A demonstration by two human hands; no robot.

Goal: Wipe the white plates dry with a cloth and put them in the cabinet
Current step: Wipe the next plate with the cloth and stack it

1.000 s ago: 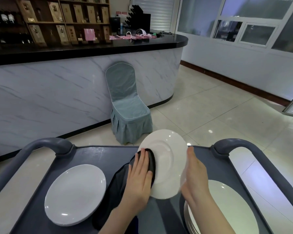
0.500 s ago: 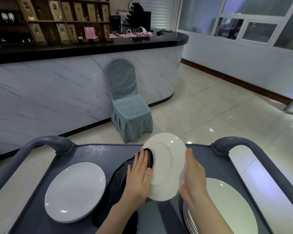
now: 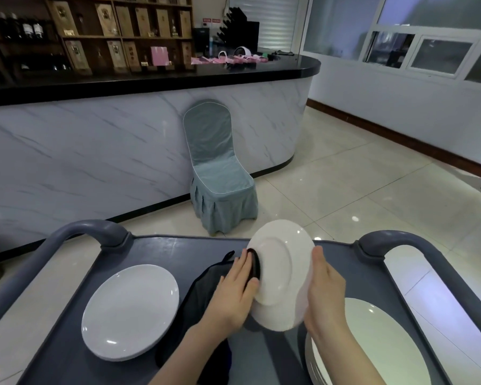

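I hold a white plate (image 3: pixel 282 273) tilted on edge above the grey cart (image 3: pixel 184 251). My right hand (image 3: pixel 324 290) grips the plate's right rim. My left hand (image 3: pixel 235 293), fingers straight, presses a dark cloth (image 3: pixel 203 295) against the plate's left side; the cloth hangs down onto the cart. One white plate (image 3: pixel 131 311) lies flat on the cart at the left. A stack of white plates (image 3: pixel 372 345) sits at the right, partly hidden by my right forearm.
The cart has curved grey handles at the left (image 3: pixel 89 232) and right (image 3: pixel 400 243). Beyond it stand a covered blue-grey chair (image 3: pixel 217 176) and a marble-fronted bar counter (image 3: pixel 109 151) with shelves behind. Tiled floor (image 3: pixel 358 190) spreads to the right.
The held plate has turned and shifted slightly right while my left hand slid the cloth along its left side. My right hand keeps its grip on the rim.
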